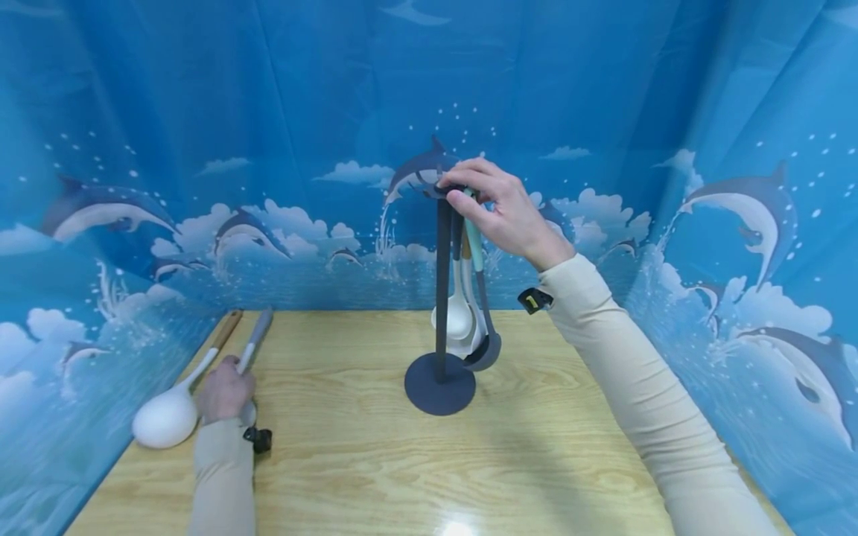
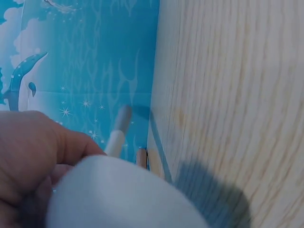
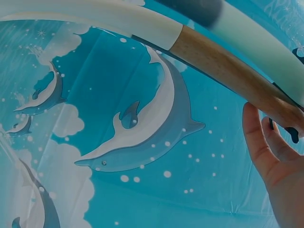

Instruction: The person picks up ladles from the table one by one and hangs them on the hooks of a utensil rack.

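In the head view, my left hand (image 1: 226, 391) grips the white stem of a grey-handled utensil (image 1: 260, 327) at the table's left side. Its rounded white head (image 2: 118, 194) fills the lower left wrist view; whether it is a ladle or spoon I cannot tell. My right hand (image 1: 499, 208) holds the top of a black utensil stand (image 1: 442, 283), fingers over it and thumb below, beside a mint-green handle (image 1: 474, 242). Close by in the right wrist view, a fingertip meets a wooden handle (image 3: 228, 66). Several utensils hang there, including a dark ladle (image 1: 485, 353) and white-headed ones (image 1: 459, 318).
A white ladle (image 1: 166, 418) with a wooden handle lies left of my left hand. The wooden table (image 1: 348, 461) meets a blue dolphin-print curtain (image 1: 322, 112) at its back and sides. The stand's round base (image 1: 429, 402) rests mid-table.
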Demonstrator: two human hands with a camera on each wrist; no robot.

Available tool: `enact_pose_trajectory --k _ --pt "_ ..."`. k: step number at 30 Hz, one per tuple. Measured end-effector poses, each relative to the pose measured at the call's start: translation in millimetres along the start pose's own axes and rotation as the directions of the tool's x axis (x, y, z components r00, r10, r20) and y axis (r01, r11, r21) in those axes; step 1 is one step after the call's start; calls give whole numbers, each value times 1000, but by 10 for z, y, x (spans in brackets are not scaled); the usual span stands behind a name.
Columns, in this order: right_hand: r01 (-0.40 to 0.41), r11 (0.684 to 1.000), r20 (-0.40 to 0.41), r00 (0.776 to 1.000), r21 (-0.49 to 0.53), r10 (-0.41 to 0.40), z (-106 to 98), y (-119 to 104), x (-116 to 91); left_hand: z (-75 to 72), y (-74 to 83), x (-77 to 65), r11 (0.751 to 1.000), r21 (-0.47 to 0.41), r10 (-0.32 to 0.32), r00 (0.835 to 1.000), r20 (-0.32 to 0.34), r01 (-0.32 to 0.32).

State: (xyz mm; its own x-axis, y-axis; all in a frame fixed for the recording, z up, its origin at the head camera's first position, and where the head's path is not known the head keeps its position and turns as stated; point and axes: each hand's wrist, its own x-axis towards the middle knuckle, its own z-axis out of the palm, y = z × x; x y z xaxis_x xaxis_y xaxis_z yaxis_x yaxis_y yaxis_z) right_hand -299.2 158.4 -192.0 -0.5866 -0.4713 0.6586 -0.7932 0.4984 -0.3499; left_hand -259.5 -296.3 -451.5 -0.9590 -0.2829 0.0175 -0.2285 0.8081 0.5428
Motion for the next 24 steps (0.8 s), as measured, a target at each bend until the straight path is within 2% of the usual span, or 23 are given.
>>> enact_pose_trajectory --k 4,9,13,16,20,24 --pt "13 1000 -10 1000 0 -13 7 2 -6 23 -5 6 1000 -19 1 997 -71 -3" --pt "32 999 -23 999 4 -32 16 1 -1 38 19 -1 999 -38 -32 989 -146 27" --pt "33 999 -25 999 4 -32 20 6 4 43 53 -6 997 -67 -63 975 -212 50" --pt "26 1000 -23 999 4 -26 20 11 7 54 71 -14 994 -94 -77 959 -273 53" --pt "26 1000 -25 999 8 -25 26 20 6 67 87 -4 990 -126 -94 943 -318 56" --pt "40 999 -27 999 7 -40 37 20 6 72 105 16 987 -150 -105 936 -335 57"
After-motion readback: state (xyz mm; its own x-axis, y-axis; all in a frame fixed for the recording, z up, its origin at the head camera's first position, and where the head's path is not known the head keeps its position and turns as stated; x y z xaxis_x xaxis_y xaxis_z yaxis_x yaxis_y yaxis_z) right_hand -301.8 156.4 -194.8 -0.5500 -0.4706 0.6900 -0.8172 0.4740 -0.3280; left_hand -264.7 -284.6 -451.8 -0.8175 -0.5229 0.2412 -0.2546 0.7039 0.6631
